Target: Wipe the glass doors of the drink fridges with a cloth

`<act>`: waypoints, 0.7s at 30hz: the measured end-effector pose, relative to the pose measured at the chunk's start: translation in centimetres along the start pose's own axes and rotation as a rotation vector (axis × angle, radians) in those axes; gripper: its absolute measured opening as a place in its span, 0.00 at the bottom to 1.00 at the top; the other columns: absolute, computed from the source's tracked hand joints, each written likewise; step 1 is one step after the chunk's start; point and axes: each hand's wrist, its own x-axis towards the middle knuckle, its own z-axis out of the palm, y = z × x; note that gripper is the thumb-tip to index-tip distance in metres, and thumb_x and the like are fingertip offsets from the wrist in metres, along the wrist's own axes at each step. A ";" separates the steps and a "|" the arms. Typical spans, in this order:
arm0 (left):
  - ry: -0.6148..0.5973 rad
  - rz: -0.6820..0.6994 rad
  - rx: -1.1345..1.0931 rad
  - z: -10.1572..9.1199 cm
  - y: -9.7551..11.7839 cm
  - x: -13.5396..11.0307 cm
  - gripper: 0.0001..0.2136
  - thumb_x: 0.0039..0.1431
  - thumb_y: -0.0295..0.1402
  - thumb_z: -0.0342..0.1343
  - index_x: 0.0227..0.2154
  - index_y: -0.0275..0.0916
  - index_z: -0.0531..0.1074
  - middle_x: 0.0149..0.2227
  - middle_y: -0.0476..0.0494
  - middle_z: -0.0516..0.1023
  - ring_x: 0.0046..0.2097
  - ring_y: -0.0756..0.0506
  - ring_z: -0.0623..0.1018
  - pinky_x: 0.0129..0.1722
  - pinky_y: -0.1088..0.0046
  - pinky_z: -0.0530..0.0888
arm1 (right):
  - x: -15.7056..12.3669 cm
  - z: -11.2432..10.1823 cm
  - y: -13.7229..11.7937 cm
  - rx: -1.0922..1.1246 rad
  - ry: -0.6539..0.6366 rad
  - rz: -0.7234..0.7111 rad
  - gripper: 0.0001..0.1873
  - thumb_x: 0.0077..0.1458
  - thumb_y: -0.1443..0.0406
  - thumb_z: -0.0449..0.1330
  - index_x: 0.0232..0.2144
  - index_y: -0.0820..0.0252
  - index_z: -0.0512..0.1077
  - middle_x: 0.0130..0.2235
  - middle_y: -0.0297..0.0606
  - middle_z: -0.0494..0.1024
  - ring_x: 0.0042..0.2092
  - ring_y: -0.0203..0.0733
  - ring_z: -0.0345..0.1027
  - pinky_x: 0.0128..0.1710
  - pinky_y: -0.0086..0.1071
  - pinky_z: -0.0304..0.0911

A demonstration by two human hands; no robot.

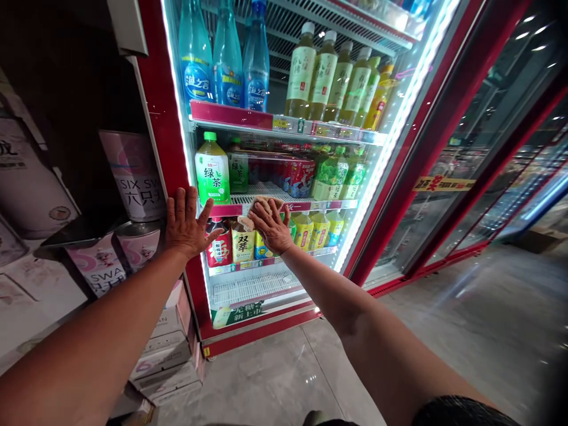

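Note:
My left hand [189,223] lies flat with fingers spread on the left edge of a red-framed drinks fridge [171,89], beside a large green-capped bottle of green tea [213,171]. Under the fingers of my right hand [275,229] is a folded brown cloth [261,206]. It is pressed flat against the fridge front, level with the price strip of the middle shelf [228,210]. Reflections suggest a glass door between the hands and the drinks. Part of the cloth is hidden by my fingers, and my right forearm covers some of the lower shelf.
Blue bottles [228,65] and pale green-labelled bottles [323,74] fill the upper shelf; cartons [304,231] stand lower down. Pink tins [133,174] and stacked boxes [171,349] crowd the left side. More red-framed glass doors [448,154] run along the right above a grey tiled floor [275,378].

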 end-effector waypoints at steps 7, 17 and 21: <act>0.059 0.005 -0.024 0.5 0.0 -0.2 0.43 0.62 0.49 0.60 0.74 0.42 0.48 0.76 0.31 0.27 0.74 0.29 0.25 0.69 0.30 0.34 | -0.4 -0.6 2.6 -0.023 0.011 0.101 0.28 0.73 0.59 0.48 0.71 0.37 0.56 0.73 0.30 0.60 0.77 0.51 0.38 0.73 0.64 0.18; 0.093 0.000 -0.040 0.5 0.1 -0.2 0.41 0.62 0.50 0.59 0.73 0.41 0.53 0.77 0.30 0.30 0.75 0.29 0.26 0.69 0.29 0.35 | -2.1 0.1 3.7 -0.020 -0.003 0.114 0.26 0.73 0.59 0.48 0.70 0.37 0.59 0.73 0.30 0.62 0.77 0.49 0.37 0.74 0.62 0.19; 0.102 0.011 -0.027 0.7 0.0 -0.3 0.41 0.61 0.49 0.60 0.73 0.39 0.53 0.77 0.28 0.31 0.75 0.28 0.27 0.69 0.29 0.35 | -1.3 -0.4 5.0 -0.022 0.072 0.295 0.27 0.73 0.59 0.47 0.71 0.42 0.58 0.75 0.34 0.56 0.78 0.52 0.32 0.73 0.64 0.21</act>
